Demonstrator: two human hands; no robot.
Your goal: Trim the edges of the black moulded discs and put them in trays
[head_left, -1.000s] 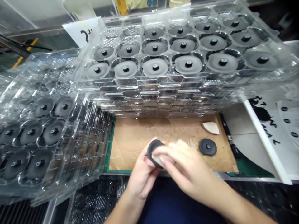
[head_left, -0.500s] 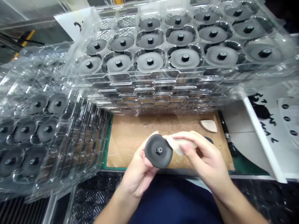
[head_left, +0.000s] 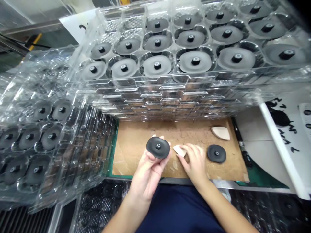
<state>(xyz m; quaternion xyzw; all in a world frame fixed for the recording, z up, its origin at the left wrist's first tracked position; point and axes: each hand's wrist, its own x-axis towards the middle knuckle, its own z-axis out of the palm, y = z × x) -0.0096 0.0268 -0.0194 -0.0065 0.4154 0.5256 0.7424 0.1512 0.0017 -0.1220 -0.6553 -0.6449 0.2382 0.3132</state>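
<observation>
My left hand (head_left: 147,174) grips a black disc (head_left: 157,147) with a small hub, face up, just above the brown cardboard sheet (head_left: 136,142). My right hand (head_left: 195,163) rests on the cardboard beside it, fingers closed on a small pale wedge-shaped piece (head_left: 180,150). A second black disc (head_left: 216,153) lies on the cardboard to the right of that hand. Another pale wedge (head_left: 220,132) lies farther back right.
A tall stack of clear plastic trays (head_left: 170,94) holding several grey discs stands behind the cardboard. More clear trays (head_left: 36,136) with discs sit at the left. A white board with black marks (head_left: 286,129) is at the right. Dark parts fill a bin (head_left: 102,200) below.
My right hand has moved off the disc and down onto the cardboard with the pale piece. My left hand has tilted the disc flatter and raised it slightly.
</observation>
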